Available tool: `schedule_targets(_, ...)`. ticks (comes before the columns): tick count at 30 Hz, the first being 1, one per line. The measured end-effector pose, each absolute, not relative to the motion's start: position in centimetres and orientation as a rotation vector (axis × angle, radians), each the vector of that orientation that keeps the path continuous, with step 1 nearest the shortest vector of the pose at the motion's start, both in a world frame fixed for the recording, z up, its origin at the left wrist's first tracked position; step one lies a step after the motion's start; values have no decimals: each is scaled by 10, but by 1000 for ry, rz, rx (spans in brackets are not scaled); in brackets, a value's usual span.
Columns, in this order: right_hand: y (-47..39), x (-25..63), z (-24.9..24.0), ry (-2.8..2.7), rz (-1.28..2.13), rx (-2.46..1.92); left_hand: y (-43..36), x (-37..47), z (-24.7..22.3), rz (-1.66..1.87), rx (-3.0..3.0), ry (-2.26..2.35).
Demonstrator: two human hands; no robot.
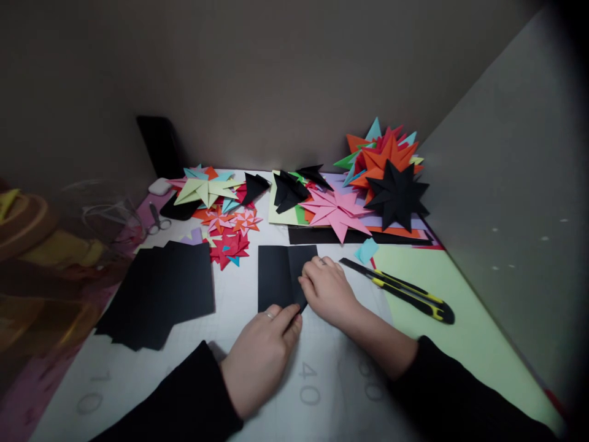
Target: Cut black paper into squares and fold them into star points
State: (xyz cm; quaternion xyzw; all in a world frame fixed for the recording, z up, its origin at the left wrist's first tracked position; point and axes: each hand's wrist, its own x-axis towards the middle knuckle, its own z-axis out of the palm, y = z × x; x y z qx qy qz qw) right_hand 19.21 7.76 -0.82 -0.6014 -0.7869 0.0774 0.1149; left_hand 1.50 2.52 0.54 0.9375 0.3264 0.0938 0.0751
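The left hand (264,353) pinches the black origami paper (273,276)'s near edge, steadying it; the right hand (327,288) presses its folded corner, apparently keeping it aligned.

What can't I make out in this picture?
All in the head view:
Black sheet: lower right part, hidden by the left hand and right hand.
Round orange object: blurred, cut off by the left edge.
Black stack: sheet count, since sheets overlap.
Any printing beneath the left sleeve: covered by it.
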Motion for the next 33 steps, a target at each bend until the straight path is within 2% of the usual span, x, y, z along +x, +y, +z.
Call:
schedule_targets(9,80,200,-9,-2291,370,-1703,31,5,5,329,2736,1125)
schedule_targets(16,80,201,-11,-2268,378,-1673,31,8,13,313,2782,1010)
schedule_targets(33,80,198,-9,-2261,395,-1707,28,15,3,151,2735,1074)
